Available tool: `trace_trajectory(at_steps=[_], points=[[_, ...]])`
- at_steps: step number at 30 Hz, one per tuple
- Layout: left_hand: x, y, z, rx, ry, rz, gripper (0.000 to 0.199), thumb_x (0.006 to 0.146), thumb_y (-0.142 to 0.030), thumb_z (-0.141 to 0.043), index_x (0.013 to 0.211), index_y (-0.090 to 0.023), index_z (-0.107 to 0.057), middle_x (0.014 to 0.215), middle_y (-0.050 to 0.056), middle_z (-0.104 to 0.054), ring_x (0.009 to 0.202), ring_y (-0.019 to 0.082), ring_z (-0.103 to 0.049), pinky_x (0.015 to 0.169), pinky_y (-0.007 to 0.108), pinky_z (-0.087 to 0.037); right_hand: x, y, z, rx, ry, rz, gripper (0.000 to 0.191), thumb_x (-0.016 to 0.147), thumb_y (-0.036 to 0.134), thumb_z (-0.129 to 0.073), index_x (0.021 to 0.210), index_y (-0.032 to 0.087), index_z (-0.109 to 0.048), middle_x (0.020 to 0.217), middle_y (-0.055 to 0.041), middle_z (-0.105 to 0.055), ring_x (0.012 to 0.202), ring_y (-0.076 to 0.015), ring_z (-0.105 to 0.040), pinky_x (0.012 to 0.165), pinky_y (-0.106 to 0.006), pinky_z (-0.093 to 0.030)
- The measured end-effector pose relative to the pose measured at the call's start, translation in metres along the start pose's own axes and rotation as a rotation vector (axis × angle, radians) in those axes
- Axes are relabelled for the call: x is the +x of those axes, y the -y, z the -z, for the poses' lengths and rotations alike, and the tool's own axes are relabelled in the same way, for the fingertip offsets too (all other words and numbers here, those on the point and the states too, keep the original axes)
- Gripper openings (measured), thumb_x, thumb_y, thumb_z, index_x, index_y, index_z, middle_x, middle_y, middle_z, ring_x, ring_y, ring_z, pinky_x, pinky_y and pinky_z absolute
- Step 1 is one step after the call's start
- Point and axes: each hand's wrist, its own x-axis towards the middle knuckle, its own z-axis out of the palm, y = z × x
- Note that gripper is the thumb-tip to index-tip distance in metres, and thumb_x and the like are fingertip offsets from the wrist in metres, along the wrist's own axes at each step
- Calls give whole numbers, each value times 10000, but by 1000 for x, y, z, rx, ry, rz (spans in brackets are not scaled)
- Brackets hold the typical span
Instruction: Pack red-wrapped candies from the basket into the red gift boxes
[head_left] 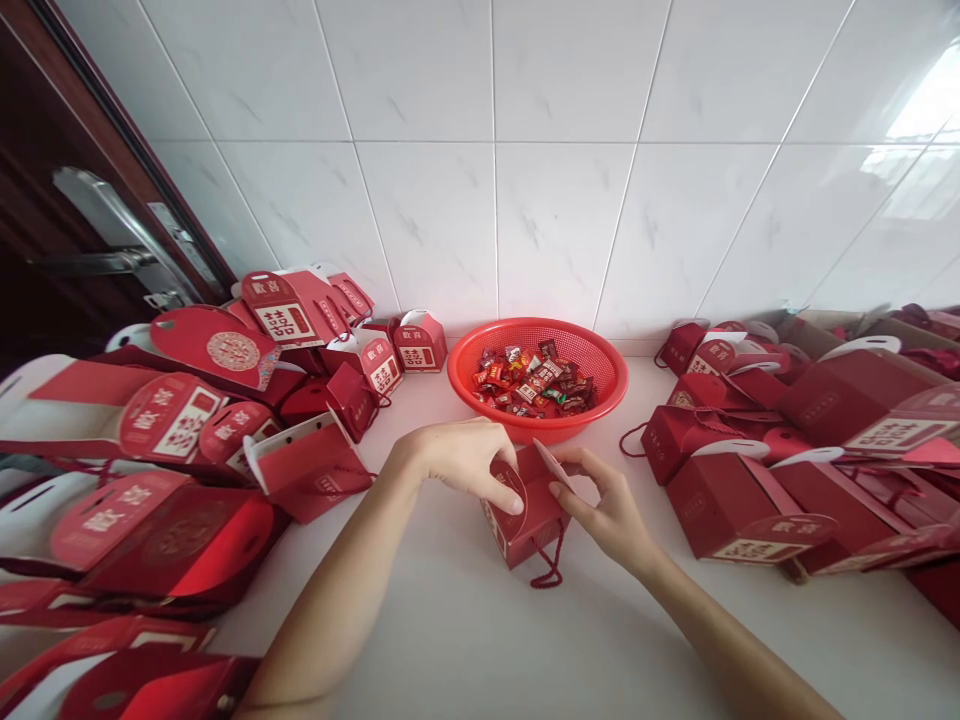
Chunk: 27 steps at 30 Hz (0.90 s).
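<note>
A small red gift box (531,522) with a twisted cord handle (551,575) stands in front of me on the white surface. My left hand (469,462) grips its left flap, with the thumb lying on the inner side and the other fingers partly hidden. On the other side, my right hand (609,505) pinches the raised right flap (551,465) between thumb and fingers. Just behind the box is a red plastic basket (461,385) holding many wrapped candies (536,380). How much lies inside the box cannot be seen.
Red boxes (319,470) with cords crowd the left side, some tipped or stacked. More red boxes (739,500) fill the right side. A white tiled wall (562,220) rises behind the basket. A dark door with a metal handle (124,225) is at far left.
</note>
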Motion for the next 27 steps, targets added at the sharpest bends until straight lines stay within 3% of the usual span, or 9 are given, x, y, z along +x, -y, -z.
trace_trajectory(at_steps=[4, 12, 27], points=[[-2, 4, 0, -47, 11, -9, 396, 729, -527, -705, 985, -238, -795, 777, 11, -677, 715, 159, -555, 596, 244, -381, 0, 0, 0, -2, 0, 6, 240, 873, 234, -616, 1104, 227, -682, 1068, -49, -732, 979, -208, -669, 904, -360, -537], [-2, 6, 0, -75, 10, -3, 391, 728, -508, -715, 993, -232, -797, 806, 19, -697, 710, 157, -561, 587, 238, -391, 3, 0, 3, 18, 50, -2, 262, 861, 216, -608, 1112, 237, -681, 1101, -45, -731, 1001, -213, -666, 934, -378, -518], [-1, 6, -1, -63, -1, -5, 404, 733, -524, -711, 1001, -233, -791, 851, 31, -705, 753, 175, -584, 603, 243, -400, 3, 2, 3, -5, 25, 6, 237, 860, 249, -616, 1088, 233, -683, 1066, -53, -737, 972, -223, -672, 905, -386, -543]])
